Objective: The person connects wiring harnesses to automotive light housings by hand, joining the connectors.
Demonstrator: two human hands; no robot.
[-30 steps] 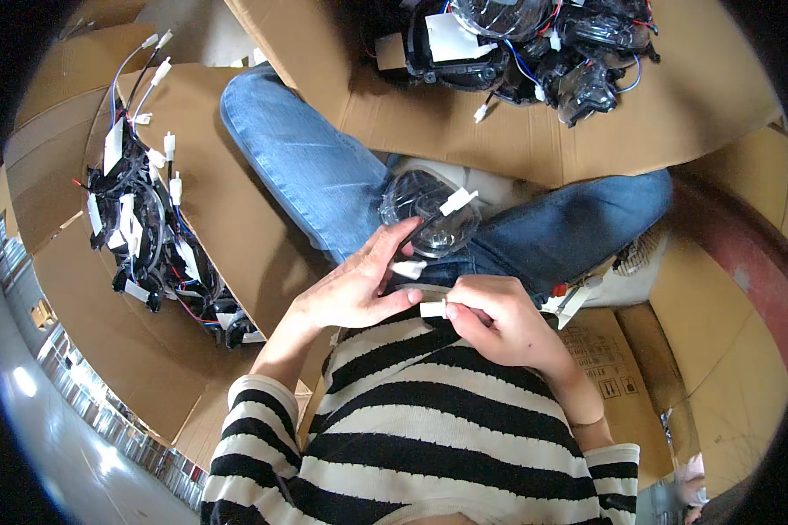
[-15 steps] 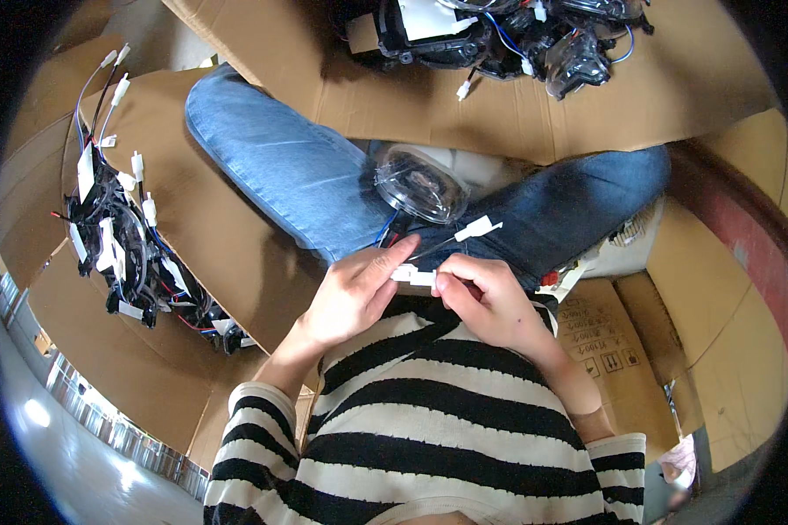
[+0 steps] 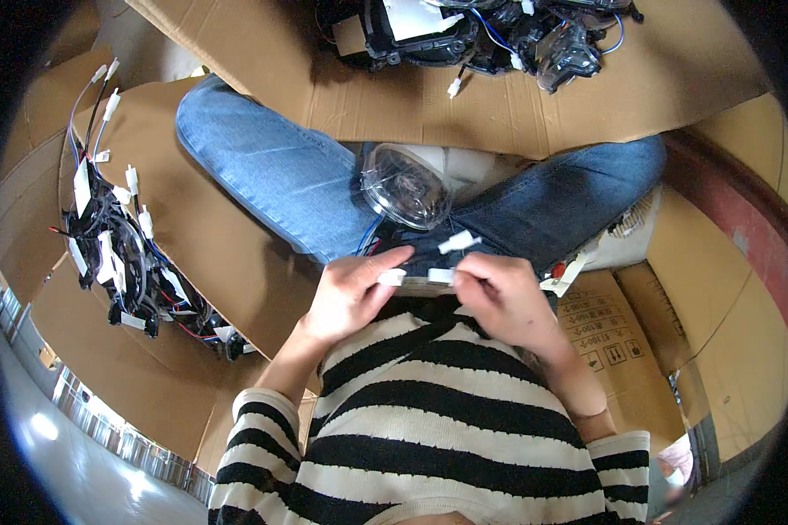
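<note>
Above my lap, my left hand (image 3: 356,290) pinches a small white plug connector (image 3: 392,277) between thumb and fingers. My right hand (image 3: 503,295) is closed on a second white connector (image 3: 440,277), and a gap separates the two. Just beyond my right fingers, another white connector (image 3: 460,242) sits in front of the dark jeans. Between my thighs rests a lamp unit (image 3: 405,185) with a clear rounded lens. Blue and red wires (image 3: 372,236) run from it toward my left hand, which hides where they end.
An opened cardboard box (image 3: 499,122) across my knees carries several black lamp units (image 3: 429,35) with wires. More wired lamp parts (image 3: 131,254) fill a carton on the left. A printed carton (image 3: 604,328) stands at the right, beside a red edge (image 3: 744,227).
The two white connectors, end to end between my fingers before, are now apart. My right hand has shifted right. The loose connector and the lamp have moved slightly left in view.
</note>
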